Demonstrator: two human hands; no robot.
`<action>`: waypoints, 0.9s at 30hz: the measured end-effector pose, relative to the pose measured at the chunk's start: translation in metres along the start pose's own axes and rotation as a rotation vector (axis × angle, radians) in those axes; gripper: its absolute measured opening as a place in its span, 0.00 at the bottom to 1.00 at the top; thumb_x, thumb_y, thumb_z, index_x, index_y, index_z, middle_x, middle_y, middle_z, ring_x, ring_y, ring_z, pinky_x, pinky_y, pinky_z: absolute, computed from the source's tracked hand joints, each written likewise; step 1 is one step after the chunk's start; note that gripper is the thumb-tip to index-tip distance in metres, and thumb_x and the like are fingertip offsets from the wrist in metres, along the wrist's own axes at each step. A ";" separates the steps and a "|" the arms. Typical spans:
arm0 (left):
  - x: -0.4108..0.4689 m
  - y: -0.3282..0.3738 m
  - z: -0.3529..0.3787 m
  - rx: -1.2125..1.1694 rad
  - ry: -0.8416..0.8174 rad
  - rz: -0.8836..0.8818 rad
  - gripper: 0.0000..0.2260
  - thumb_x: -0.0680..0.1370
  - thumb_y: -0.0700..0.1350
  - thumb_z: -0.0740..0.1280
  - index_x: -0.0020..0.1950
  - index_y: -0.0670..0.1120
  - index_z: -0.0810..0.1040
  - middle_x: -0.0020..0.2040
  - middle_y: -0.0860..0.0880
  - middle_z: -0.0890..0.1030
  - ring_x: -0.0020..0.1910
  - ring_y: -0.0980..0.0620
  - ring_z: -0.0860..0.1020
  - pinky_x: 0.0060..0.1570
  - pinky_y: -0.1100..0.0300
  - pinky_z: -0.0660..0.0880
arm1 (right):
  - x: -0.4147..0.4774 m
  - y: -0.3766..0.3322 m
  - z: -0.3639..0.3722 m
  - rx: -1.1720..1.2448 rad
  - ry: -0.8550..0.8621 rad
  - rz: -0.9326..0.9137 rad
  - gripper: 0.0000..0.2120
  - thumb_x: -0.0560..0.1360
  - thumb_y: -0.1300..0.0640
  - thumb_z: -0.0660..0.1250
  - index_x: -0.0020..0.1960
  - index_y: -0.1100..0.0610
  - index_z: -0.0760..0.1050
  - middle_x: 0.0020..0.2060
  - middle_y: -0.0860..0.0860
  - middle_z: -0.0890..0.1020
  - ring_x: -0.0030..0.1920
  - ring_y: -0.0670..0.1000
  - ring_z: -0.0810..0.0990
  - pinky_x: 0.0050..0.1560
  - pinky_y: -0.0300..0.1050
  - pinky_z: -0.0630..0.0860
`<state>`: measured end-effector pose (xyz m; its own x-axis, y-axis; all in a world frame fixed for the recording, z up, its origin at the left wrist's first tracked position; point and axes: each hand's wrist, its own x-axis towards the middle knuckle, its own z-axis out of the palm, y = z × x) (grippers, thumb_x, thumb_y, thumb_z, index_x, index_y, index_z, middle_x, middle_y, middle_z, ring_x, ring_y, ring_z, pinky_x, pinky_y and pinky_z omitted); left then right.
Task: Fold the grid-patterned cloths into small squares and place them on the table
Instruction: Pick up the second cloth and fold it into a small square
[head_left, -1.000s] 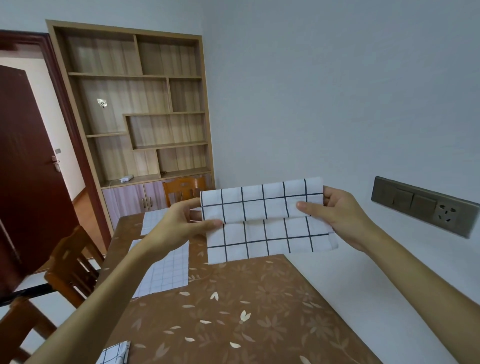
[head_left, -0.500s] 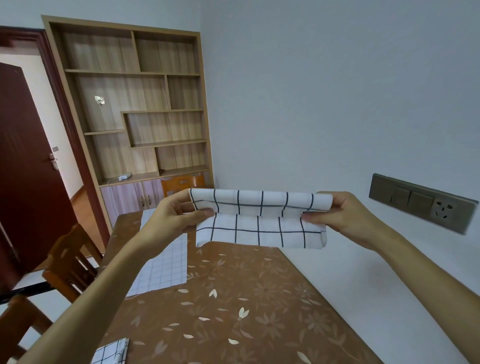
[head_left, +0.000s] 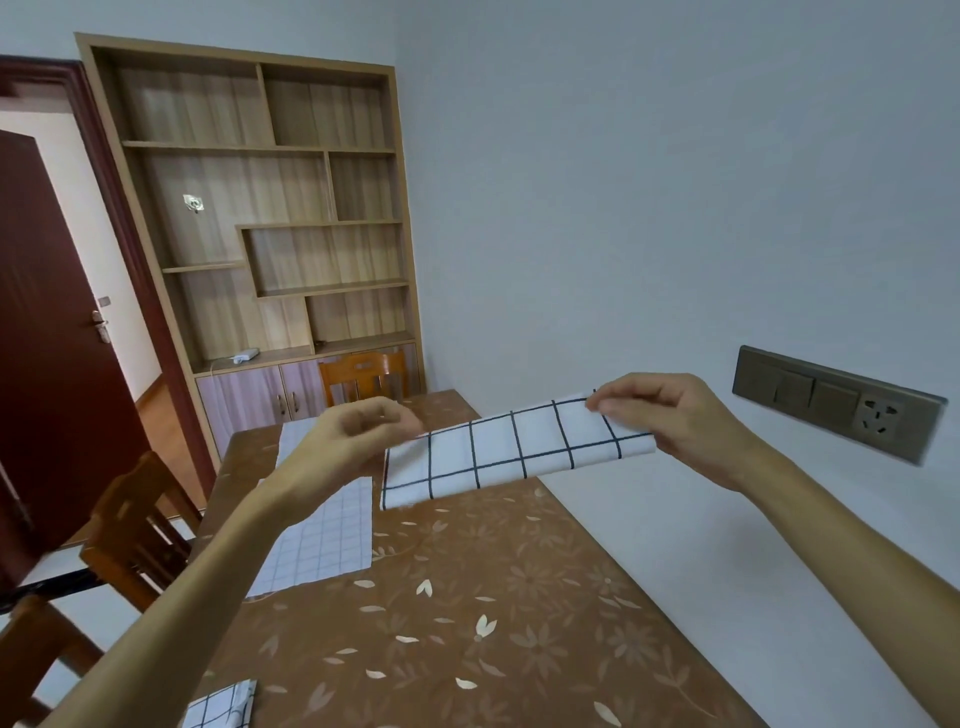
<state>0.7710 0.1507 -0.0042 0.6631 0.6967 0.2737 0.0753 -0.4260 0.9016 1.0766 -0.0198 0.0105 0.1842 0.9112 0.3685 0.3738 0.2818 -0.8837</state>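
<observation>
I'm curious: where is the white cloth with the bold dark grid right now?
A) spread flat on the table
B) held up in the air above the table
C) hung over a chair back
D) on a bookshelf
B: the folded cloth is clear of the table, pinched at one end by the right hand and at the other by the blurred left hand.

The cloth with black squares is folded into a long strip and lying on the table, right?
No. In the head view the cloth is folded into a long strip but held above the table by the left hand and right hand.
</observation>
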 end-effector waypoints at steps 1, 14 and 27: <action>0.000 0.002 0.003 0.073 -0.031 0.011 0.19 0.66 0.60 0.74 0.51 0.51 0.83 0.48 0.45 0.86 0.49 0.41 0.81 0.50 0.48 0.78 | 0.000 -0.003 0.003 -0.044 0.011 -0.032 0.06 0.76 0.63 0.71 0.49 0.55 0.85 0.42 0.46 0.85 0.40 0.43 0.80 0.41 0.35 0.73; 0.007 0.015 0.090 0.036 -0.152 0.225 0.15 0.81 0.51 0.67 0.58 0.40 0.81 0.51 0.36 0.84 0.49 0.34 0.83 0.48 0.32 0.79 | 0.010 -0.025 0.046 0.033 0.086 -0.099 0.23 0.73 0.57 0.75 0.66 0.49 0.76 0.47 0.54 0.88 0.49 0.52 0.87 0.53 0.42 0.82; -0.009 0.011 0.112 -0.072 0.099 0.208 0.13 0.80 0.55 0.67 0.60 0.50 0.75 0.50 0.46 0.85 0.48 0.42 0.85 0.45 0.40 0.82 | 0.002 -0.001 0.084 0.004 0.204 0.002 0.14 0.81 0.49 0.64 0.45 0.59 0.78 0.31 0.45 0.83 0.31 0.40 0.80 0.34 0.33 0.74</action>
<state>0.8494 0.0754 -0.0336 0.5824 0.6528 0.4844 -0.1111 -0.5264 0.8430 0.9999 0.0071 -0.0124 0.3655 0.8319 0.4176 0.3695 0.2821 -0.8854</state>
